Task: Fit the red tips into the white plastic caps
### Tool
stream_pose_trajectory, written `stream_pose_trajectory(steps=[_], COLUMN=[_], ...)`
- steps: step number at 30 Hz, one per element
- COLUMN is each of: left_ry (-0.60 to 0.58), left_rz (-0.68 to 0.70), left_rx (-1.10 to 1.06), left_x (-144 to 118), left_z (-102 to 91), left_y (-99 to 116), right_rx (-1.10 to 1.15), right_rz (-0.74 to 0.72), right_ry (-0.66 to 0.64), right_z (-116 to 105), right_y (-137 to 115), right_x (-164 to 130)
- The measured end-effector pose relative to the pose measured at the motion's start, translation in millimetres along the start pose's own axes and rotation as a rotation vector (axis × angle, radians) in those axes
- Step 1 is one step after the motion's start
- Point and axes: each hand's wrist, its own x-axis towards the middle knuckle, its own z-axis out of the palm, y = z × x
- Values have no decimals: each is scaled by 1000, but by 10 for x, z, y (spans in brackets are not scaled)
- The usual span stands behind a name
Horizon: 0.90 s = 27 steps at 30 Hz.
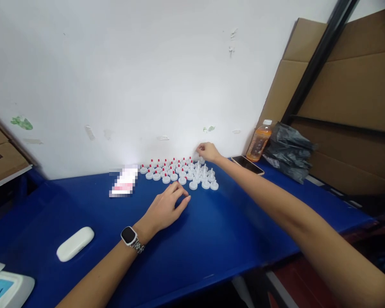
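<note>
Because the right hand (208,152) pinches a white cap at the far edge of the packed cluster of nozzle caps (179,172) by the wall, while the left hand (165,208) rests with loosely curled fingers on the blue counter (211,239), a careless sweep could likely topple neighbouring caps.

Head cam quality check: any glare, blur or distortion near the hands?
Head view: glare whitens the wall behind the caps; one pixelated patch left of them; right hand small and soft at the far caps, left hand sharper; wide-angle stretch bends the table edges.
</note>
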Motion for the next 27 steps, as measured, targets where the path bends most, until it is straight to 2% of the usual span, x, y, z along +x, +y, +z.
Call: stream_pose_trajectory(steps=[3,6,13,18,22,25,27], left_ry=[-6,-20,-24,-14,11,105,208], left_rz=[-4,-1,5,-2,-30,-55,-83], left_rx=[-8,-20,-52,-93,-155,-170,-157], left_x=[30,51,54,9,-26,-26,-16], left_z=[26,60,93,42,6,-10,-23], left_y=[33,70,91,87,75,61,43], right_rx=[5,15,39,95,176,392,534], right_rz=[75,121,160,158,108,0,-90], right_ry=[61,67,30,25,80,188,203], right_z=[-87,-72,117,121,-66,-238,-302], right_y=[161,301,330,209,17,-229,-434], right_x=[-162,-278,-181,-164,-326,-590,-830])
